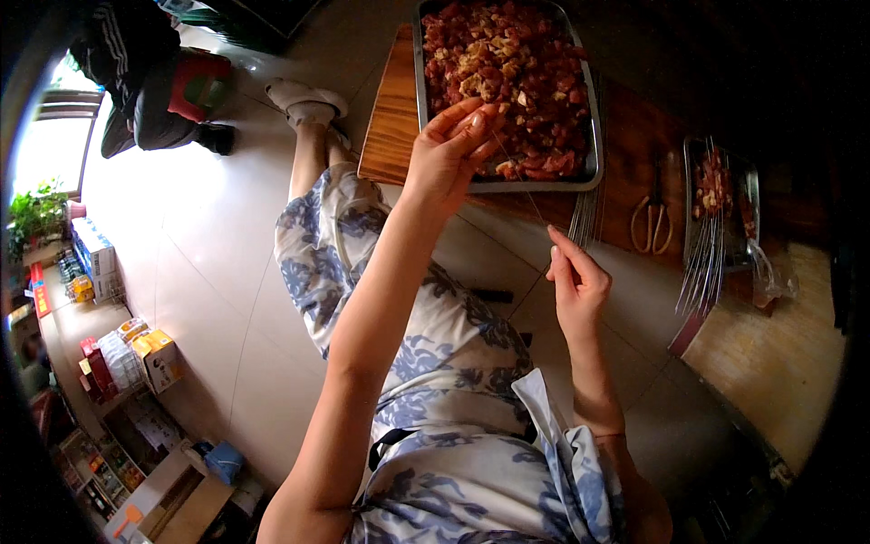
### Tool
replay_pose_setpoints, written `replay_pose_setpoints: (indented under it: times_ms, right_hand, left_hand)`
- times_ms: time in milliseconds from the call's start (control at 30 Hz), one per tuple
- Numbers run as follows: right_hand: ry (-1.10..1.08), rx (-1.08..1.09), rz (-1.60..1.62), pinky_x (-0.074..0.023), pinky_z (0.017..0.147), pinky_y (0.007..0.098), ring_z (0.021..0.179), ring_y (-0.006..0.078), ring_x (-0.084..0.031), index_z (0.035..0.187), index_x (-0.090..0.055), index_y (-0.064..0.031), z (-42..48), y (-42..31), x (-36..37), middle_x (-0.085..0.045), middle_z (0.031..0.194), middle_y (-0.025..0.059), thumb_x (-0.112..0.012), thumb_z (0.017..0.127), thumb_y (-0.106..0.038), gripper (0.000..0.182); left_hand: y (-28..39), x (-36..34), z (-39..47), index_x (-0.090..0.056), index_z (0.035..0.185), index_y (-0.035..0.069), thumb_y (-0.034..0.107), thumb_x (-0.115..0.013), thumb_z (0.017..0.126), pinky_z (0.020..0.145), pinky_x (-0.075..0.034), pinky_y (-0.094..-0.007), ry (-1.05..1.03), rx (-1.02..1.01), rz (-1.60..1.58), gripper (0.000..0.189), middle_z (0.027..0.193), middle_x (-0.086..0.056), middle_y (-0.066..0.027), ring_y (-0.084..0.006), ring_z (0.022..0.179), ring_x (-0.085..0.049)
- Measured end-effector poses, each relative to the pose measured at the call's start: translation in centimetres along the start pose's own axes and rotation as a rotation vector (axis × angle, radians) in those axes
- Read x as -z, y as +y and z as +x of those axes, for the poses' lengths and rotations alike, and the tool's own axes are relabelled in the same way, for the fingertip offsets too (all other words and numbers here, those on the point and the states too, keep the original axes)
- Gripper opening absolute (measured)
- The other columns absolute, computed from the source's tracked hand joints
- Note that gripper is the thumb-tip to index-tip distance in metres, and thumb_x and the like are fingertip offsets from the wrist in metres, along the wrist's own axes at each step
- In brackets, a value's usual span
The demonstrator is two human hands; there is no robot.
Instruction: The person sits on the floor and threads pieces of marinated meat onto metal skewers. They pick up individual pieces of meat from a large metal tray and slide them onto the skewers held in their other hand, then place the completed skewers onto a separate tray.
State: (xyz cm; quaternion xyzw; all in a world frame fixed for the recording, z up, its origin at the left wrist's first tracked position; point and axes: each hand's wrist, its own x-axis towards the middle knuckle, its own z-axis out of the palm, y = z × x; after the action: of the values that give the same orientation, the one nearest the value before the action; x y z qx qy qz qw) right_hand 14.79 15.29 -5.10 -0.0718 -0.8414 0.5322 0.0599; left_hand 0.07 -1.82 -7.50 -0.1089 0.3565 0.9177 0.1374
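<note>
A metal tray (597, 146) heaped with raw meat pieces (544, 126) lies ahead on a wooden table. Over its near left part is my left hand (457, 139), fingers pinched together at the upper end of a thin metal skewer (522, 178); whether a meat piece is between the fingertips I cannot tell. My right hand (578, 272), lower and to the right, pinches the other end of the skewer. More bare skewers (586, 221) lie beside the tray's right edge. Farther right, a smaller metal tray (737, 255) holds skewers threaded with meat (711, 187).
Scissors (652, 224) lie on the wooden table (384, 129) between the trays. At the upper left a person in dark trousers (160, 119) is beside a red stool (197, 85). Boxes (158, 357) and goods stand at the left. A pale wooden surface (775, 360) is at the right.
</note>
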Motion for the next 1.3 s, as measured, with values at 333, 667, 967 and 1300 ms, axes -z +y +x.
replay_pose_setpoints:
  times_ms: [333,667,967,1300]
  right_hand:
    - [0.082,-0.059,-0.019,-0.0405,0.052,0.0205,0.056,0.0058,-0.049,0.110,-0.064,-0.0054,-0.6,1.0,1.3,-0.056,0.065,0.0005,-0.054,0.089,-0.006,0.023]
    - [0.092,-0.050,0.018,-0.0405,0.053,0.0200,0.057,0.0052,-0.049,0.111,-0.063,-0.0054,-0.4,0.9,1.4,-0.057,0.065,0.0003,-0.054,0.090,-0.007,0.024]
    - [0.061,-0.075,0.020,-0.0395,0.052,0.0198,0.056,0.0052,-0.048,0.110,-0.064,-0.0050,-1.0,1.1,1.1,-0.055,0.065,-0.0004,-0.054,0.089,-0.006,0.023]
    - [0.004,-0.054,-0.007,-0.0378,0.051,0.0191,0.056,0.0048,-0.047,0.107,-0.064,-0.0020,-0.8,-0.1,0.6,-0.054,0.063,-0.0002,-0.055,0.088,-0.005,0.021]
  left_hand:
    - [-1.7,2.1,0.0,-0.064,0.098,0.005,-0.003,-0.058,0.071,0.067,-0.051,-0.0371,-0.151,-0.531,1.596,0.029,0.087,-0.064,-0.0173,-0.0310,0.080,-0.063]
    - [-3.2,1.0,0.3,-0.064,0.102,0.007,0.005,-0.059,0.077,0.068,-0.049,-0.0419,-0.490,-0.321,1.644,0.025,0.090,-0.063,-0.0177,-0.0370,0.083,-0.060]
    - [-0.7,1.9,0.5,-0.057,0.112,0.001,0.007,-0.063,0.083,0.074,-0.049,-0.0286,-0.256,0.015,0.722,0.031,0.097,-0.066,-0.0083,-0.0192,0.086,-0.063]
    - [1.0,1.1,-0.5,-0.046,0.122,-0.001,0.003,-0.052,0.089,0.094,-0.047,-0.0358,-0.206,0.248,0.133,0.033,0.117,-0.055,-0.0115,-0.0244,0.108,-0.056]
